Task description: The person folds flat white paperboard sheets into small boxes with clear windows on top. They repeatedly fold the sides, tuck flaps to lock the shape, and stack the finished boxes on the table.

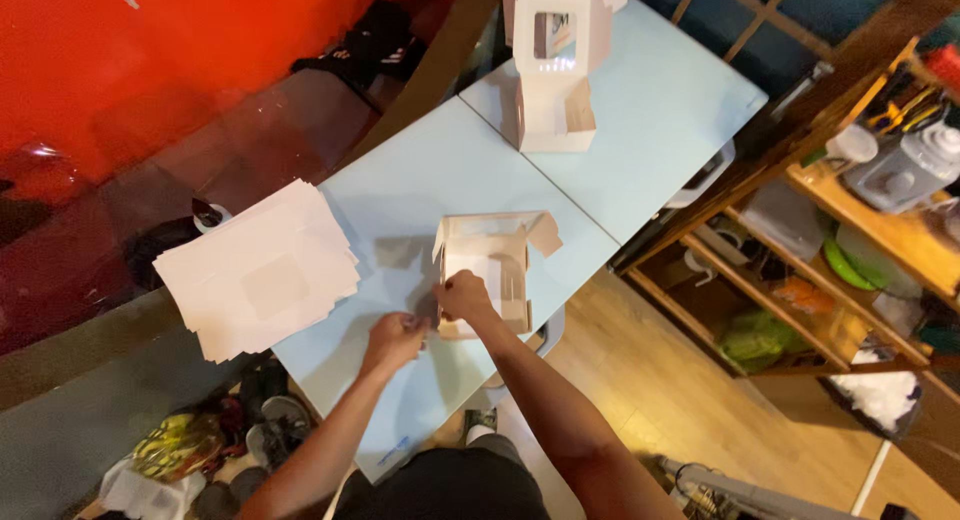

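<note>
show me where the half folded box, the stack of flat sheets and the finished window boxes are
half-folded box (492,252): head view, on its open inside floor.
stack of flat sheets (262,270): head view, on the top sheet.
finished window boxes (553,80): head view, on the front wall.

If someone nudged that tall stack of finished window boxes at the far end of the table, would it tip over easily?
Probably yes. The stack of boxes stands taller than it is wide, so a push near the top might topple it. The boxes look like thin, hollow card with cut-out windows, so they are likely light and would slide on the smooth table. A hard squeeze would likely dent them.
</note>
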A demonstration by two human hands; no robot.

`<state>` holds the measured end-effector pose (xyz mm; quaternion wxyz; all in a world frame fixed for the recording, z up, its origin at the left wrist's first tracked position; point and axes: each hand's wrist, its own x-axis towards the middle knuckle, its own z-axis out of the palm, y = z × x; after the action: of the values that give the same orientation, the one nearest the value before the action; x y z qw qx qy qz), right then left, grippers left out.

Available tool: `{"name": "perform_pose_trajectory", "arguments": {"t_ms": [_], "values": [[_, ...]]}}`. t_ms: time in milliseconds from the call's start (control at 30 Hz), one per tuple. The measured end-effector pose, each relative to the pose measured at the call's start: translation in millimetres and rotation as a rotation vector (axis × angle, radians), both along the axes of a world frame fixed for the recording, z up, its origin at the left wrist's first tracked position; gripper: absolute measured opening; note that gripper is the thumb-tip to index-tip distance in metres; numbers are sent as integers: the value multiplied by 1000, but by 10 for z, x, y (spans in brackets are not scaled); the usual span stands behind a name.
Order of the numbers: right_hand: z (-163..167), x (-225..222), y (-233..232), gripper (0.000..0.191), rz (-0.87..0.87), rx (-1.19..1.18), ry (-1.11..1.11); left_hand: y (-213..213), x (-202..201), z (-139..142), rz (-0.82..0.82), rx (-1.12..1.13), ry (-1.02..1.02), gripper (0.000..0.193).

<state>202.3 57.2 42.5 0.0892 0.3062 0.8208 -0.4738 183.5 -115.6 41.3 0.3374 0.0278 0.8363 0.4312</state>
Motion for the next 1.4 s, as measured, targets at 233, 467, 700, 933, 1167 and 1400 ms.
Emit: {"name": "perform_pose_trajectory", "arguments": {"t_ms": [233, 467, 700, 933, 1167, 1400], "values": [[140, -40, -220, 19, -21, 0, -129, -59, 319, 146, 0, 215, 414, 26], [84, 27, -292, 12, -159, -23, -54, -106, 472, 45, -33, 223, 535, 26], [-152, 44, -406, 22, -233, -208, 96, -246, 478, -77, 40, 415, 651, 23], [-238, 138, -422, 32, -136, -457, 16, -419, 351, -110, 56, 178, 507, 24], [-249, 62, -504, 26, -170, -338, -16, -476, 539, -153, 50, 206, 613, 23], [-218, 67, -648, 25, -118, -119, -108, -438, 538, -229, -15, 149, 639, 20]]}}
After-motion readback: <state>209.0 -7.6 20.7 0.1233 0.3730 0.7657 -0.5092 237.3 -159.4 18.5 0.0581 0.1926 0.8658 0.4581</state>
